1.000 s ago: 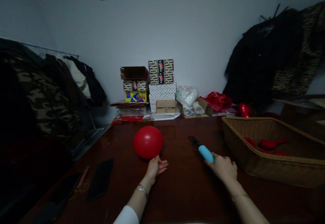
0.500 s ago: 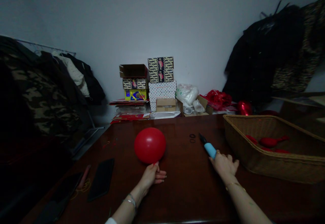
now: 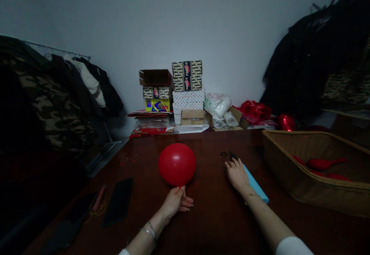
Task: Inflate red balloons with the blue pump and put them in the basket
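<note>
Pinched at its neck by my left hand [image 3: 175, 203], a round inflated red balloon [image 3: 177, 164] stands just above the tabletop. Thumb and forefinger close on the neck, while the other fingers extend to the right. My right hand [image 3: 237, 176] has its fingers stretched forward and apart, beside a light blue hand pump [image 3: 256, 185]. The pump lies on the table with its black nozzle [image 3: 232, 155] pointing away, partly hidden behind the hand. Thin black rings [image 3: 223, 155] lie just ahead of the right fingertips.
On the right stands a wicker basket [image 3: 318, 190] with red balloons [image 3: 320, 164] inside. A black phone-like slab [image 3: 118, 202], another dark flat object [image 3: 73, 218] and a pinkish stick [image 3: 99, 198] lie left. Stacked boxes [image 3: 187, 103] line the wall beyond the dark table [image 3: 202, 224].
My right hand has let go of the pump's body and moved left and forward toward the black rings. The left hand keeps the balloon's neck pinched. The view has shifted slightly.
</note>
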`<action>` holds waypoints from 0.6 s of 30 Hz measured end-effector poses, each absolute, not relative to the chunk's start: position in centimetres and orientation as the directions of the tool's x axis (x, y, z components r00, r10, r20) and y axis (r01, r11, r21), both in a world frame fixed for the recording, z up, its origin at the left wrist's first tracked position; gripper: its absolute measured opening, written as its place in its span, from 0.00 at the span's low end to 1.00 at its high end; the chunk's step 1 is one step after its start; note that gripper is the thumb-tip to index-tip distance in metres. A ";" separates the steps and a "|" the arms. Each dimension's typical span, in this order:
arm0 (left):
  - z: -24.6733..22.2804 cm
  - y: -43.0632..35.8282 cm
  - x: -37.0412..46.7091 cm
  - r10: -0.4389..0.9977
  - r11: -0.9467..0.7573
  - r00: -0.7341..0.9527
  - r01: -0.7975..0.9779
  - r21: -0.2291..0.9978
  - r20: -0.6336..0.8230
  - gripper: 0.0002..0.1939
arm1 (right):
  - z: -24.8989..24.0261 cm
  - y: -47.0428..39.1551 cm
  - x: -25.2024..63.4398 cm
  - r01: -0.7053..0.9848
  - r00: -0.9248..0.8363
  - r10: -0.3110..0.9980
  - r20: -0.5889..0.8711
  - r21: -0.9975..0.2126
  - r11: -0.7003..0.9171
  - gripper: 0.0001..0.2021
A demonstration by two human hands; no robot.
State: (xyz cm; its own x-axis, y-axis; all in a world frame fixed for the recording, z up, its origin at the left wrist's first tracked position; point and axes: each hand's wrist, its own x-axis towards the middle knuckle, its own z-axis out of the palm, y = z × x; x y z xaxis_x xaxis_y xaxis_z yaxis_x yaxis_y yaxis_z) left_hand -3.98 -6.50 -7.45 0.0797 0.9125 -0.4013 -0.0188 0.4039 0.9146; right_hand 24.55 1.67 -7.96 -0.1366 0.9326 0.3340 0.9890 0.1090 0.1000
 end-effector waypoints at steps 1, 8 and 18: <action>-7.5 -6.5 -4.0 0.912 0.405 0.080 -0.020 0.914 -0.402 0.20 | -8.1 2.3 24.5 0.987 -0.148 0.931 0.334 0.108 0.119 0.18; -8.0 -6.3 -3.9 0.898 0.429 0.126 -0.040 0.903 -0.421 0.22 | -8.7 6.1 24.1 0.988 -0.130 0.938 0.321 0.118 0.097 0.18; -8.1 -6.4 -3.1 0.875 0.472 0.155 -0.076 0.878 -0.458 0.22 | -8.7 7.4 24.2 0.978 -0.180 0.956 0.232 -0.060 0.198 0.17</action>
State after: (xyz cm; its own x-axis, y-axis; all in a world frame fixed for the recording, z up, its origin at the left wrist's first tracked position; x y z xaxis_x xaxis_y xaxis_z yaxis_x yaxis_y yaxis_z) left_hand -3.13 -6.42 -8.12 0.1554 0.8755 -0.4576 -0.0762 0.4725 0.8780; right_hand 24.18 7.40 -8.73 -0.1795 0.9559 0.2323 0.9783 0.1983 -0.0599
